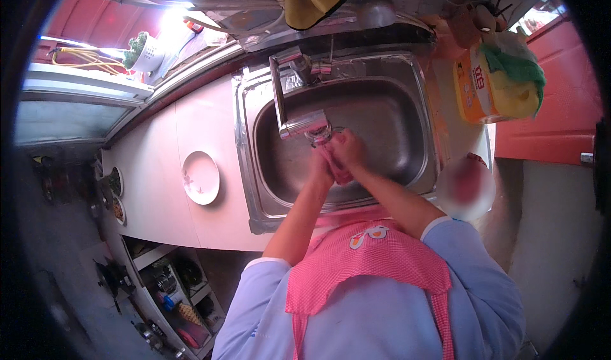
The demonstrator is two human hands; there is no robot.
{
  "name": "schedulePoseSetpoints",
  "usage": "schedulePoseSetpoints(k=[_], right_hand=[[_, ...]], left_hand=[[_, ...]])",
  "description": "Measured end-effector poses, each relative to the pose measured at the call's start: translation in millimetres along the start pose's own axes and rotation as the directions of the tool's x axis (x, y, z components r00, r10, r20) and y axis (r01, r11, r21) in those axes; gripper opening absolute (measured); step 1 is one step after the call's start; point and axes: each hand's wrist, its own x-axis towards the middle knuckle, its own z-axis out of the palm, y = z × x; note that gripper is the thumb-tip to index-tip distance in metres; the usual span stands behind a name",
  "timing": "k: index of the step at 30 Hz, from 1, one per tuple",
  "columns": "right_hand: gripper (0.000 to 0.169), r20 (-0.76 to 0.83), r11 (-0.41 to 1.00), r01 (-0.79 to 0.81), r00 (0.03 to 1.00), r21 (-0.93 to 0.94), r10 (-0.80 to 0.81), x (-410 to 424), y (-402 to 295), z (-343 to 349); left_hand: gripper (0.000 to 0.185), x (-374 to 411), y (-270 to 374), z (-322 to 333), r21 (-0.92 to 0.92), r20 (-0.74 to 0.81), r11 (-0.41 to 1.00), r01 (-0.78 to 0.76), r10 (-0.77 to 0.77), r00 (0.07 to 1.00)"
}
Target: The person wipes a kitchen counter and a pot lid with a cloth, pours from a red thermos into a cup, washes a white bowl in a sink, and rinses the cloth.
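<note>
Both hands are inside the stainless steel sink [382, 107], under the spout of a chrome faucet [305, 123]. Between them is a pink cloth [340, 171], bunched up and partly hidden by the fingers. My left hand [322, 165] grips the cloth from its left side. On the other side, my right hand [351, 147] closes around its upper part, close to the faucet's outlet. Motion blur makes the fingers hard to make out, and I cannot tell whether water is running.
A white bowl [201, 177] with a flower pattern sits on the counter [152, 183] left of the sink. Two small dishes of food [116, 195] stand at its far left end. Right are a yellow detergent jug [506, 88], a green cloth [513, 64] and a blurred round white thing [444, 188].
</note>
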Motion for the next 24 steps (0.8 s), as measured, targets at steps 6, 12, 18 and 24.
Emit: schedulePoseSetpoints(k=[6,12,18,24], right_hand=[[0.026,-0.013,0.839,-0.085,0.994,0.538,0.109,24,31,-22],[0.029,0.029,0.889,-0.107,0.994,0.445,0.105,40,6,-103],[0.035,0.337,0.723,0.627,0.774,-0.290,-0.536,32,-11,-84],[0.020,0.559,0.691,0.621,0.742,-0.369,-0.369,49,23,-42]], left_hand=[[0.039,-11,59,-1,0.240,-0.086,0.966,-0.094,0.117,0.989],[0.037,-11,98,-20,0.021,0.117,0.999,0.026,-0.029,0.993],[0.038,2,74,-14,0.458,0.408,0.833,-0.310,0.113,0.906],[0.038,-15,97,27,-0.028,0.277,0.985,-0.168,0.169,0.946]])
